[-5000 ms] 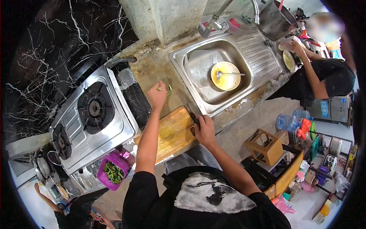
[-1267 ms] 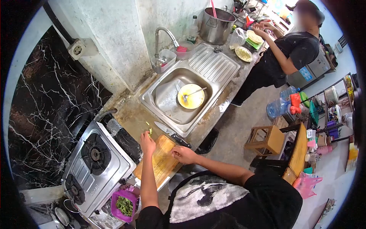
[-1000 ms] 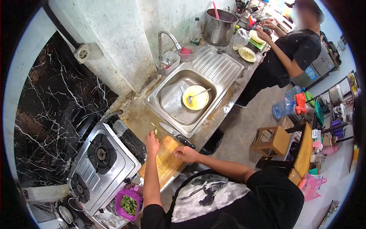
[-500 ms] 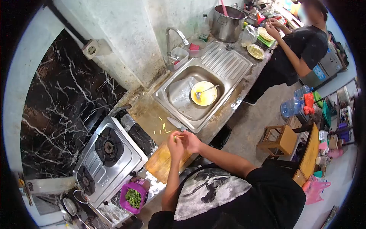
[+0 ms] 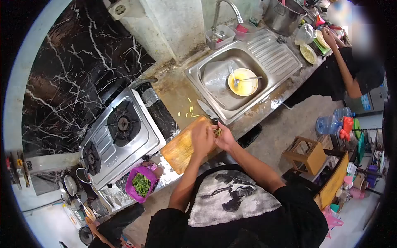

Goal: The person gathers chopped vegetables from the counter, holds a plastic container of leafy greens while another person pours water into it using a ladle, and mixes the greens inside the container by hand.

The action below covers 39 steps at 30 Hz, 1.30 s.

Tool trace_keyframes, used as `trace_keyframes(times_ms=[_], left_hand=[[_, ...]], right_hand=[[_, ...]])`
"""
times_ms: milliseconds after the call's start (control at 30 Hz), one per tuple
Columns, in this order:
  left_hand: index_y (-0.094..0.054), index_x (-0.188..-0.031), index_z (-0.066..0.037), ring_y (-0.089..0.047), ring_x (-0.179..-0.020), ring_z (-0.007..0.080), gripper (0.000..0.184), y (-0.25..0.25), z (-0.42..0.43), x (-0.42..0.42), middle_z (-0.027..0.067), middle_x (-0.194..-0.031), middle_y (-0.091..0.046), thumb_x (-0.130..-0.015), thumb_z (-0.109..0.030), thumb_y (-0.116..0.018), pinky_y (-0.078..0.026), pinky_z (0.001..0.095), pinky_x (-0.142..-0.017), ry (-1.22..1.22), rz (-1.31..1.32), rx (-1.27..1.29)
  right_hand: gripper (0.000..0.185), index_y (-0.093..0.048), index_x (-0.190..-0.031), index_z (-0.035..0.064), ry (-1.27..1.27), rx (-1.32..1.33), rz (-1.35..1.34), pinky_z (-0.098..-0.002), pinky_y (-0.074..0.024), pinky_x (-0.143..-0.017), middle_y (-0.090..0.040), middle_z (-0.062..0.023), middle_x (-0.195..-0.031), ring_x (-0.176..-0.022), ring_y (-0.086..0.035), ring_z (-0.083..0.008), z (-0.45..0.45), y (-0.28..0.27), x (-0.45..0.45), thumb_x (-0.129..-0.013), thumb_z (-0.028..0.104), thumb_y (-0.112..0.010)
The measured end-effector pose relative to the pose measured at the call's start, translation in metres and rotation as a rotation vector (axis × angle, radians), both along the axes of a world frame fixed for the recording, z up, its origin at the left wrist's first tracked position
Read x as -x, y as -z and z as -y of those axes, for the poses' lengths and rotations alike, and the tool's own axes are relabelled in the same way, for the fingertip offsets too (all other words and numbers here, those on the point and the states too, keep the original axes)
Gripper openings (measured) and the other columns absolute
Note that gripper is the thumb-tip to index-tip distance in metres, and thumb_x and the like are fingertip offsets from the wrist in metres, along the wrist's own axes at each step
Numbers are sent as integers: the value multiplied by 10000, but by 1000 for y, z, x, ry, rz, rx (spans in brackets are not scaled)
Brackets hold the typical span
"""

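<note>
- The right hand [image 5: 224,137] is grasping a few green stems [image 5: 217,131] between its fingers, and the stems are showing on the side facing the left hand [image 5: 202,140].
- The left hand is hovering or resting over the cutting board [image 5: 178,153], right beside the other hand (its fingers are blurring, so whether they are closing on anything, I cannot tell).
- The cutting board is lying below the left hand and is reaching out to the left of the grip, towards the stove [image 5: 124,138].
- The knife [image 5: 208,110] is lying just beyond the grip, its blade pointing away from the hands and its black handle ending close to the fingers (contact is staying unclear).
- Pale green pieces [image 5: 191,109] are lying scattered on the counter [image 5: 171,91], beyond the grip and to the left of the blade.
- The purple basket [image 5: 152,185] is sitting to the left of the grip and nearer the body, and it is holding leafy greens [image 5: 141,184].
- The stove is standing well to the left of the grip, with 2 burners showing.
- The sink [image 5: 264,89] is lying beyond the grip to the right, and 1 yellow-stained bowl [image 5: 248,87] (metal cutlery is resting in it) is sitting inside.
- Another person [image 5: 370,76] is standing well apart, far to the right, and is reaching over the counter's far end.
</note>
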<state>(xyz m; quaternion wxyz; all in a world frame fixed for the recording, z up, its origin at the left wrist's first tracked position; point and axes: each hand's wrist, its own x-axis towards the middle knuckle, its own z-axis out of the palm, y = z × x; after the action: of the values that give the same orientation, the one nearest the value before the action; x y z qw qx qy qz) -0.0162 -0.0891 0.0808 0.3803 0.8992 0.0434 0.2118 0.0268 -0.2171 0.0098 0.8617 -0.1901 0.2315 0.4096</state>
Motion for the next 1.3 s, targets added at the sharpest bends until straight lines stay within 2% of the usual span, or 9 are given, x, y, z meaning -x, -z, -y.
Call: trace_keyframes(times_ms=[67, 133, 267, 433, 467, 600, 800, 1100, 1300], left_hand=[[-581, -1278, -18, -563, -1139, 424, 402, -5, -27, -21, 237, -1224, -615, -913, -180, -629, -436, 487, -991, -146, -160, 67], [-522, -1362, -40, -474, -1247, 454, 534, 19, -56, -37, 267, -1356, -509, -899, -265, -663, -406, 507, -1035, -287, -356, -318], [-465, -1422, -57, -400, -1301, 482, 655, 69, -85, -50, 281, -1433, -409, -870, -321, -699, -377, 532, -1069, -291, -513, -378], [-540, -1353, -51, -425, -1273, 472, 584, 79, -84, -52, 266, -1380, -437, -851, -289, -720, -389, 524, -1066, -154, -447, -332], [-603, -1276, -55, -465, -1217, 436, 482, 78, -79, -54, 232, -1263, -501, -846, -231, -728, -413, 506, -1029, -192, -363, -363], [-657, -1182, -39, -528, -1076, 355, 334, 72, -79, -63, 152, -1095, -544, -870, -148, -700, -438, 478, -946, -145, -330, -190], [-665, -1173, -31, -535, -1085, 353, 288, 77, -78, -73, 149, -1106, -555, -906, -137, -655, -463, 440, -930, -186, -348, -231], [-676, -1123, 4, -574, -1103, 332, 287, 42, -70, -90, 157, -1153, -599, -959, -215, -587, -492, 430, -934, -163, -510, -261], [-662, -1011, -9, -575, -1085, 345, 230, 73, -82, -91, 153, -1072, -608, -928, -221, -631, -485, 431, -937, -101, -386, -336]], right_hand=[[401, -631, -965, 62, -21, 65, 8, -322, -564, -774, -694, -133, -951, -852, -679, -220, 13, -6, -3, -1041, 413, -453], [423, -635, -920, 38, -16, 146, 1, -333, -573, -777, -699, -170, -935, -835, -683, -247, 26, -17, -1, -1041, 403, -458], [430, -625, -915, 27, 49, 164, -21, -338, -567, -784, -695, -178, -942, -839, -680, -258, 51, -10, 4, -1047, 396, -449], [420, -623, -914, 26, 106, 175, -57, -334, -566, -779, -692, -175, -947, -831, -678, -254, 68, -6, 21, -1052, 380, -444], [416, -623, -915, 27, 99, 188, -55, -332, -568, -769, -691, -173, -946, -829, -677, -252, 68, -6, 21, -1053, 376, -443], [397, -622, -908, 33, 67, 218, -68, -320, -567, -744, -689, -156, -911, -821, -677, -241, 67, -14, 23, -1052, 361, -451], [392, -618, -881, 40, 22, 268, -34, -311, -556, -749, -691, -134, -875, -802, -676, -230, 64, -25, 20, -1052, 351, -453], [373, -614, -878, 33, -55, 313, -13, -312, -564, -717, -693, -142, -885, -795, -678, -223, 67, -19, 30, -1056, 321, -455], [374, -612, -867, 37, -68, 335, -12, -313, -554, -724, -685, -135, -884, -787, -670, -221, 65, -19, 33, -1059, 311, -445]])
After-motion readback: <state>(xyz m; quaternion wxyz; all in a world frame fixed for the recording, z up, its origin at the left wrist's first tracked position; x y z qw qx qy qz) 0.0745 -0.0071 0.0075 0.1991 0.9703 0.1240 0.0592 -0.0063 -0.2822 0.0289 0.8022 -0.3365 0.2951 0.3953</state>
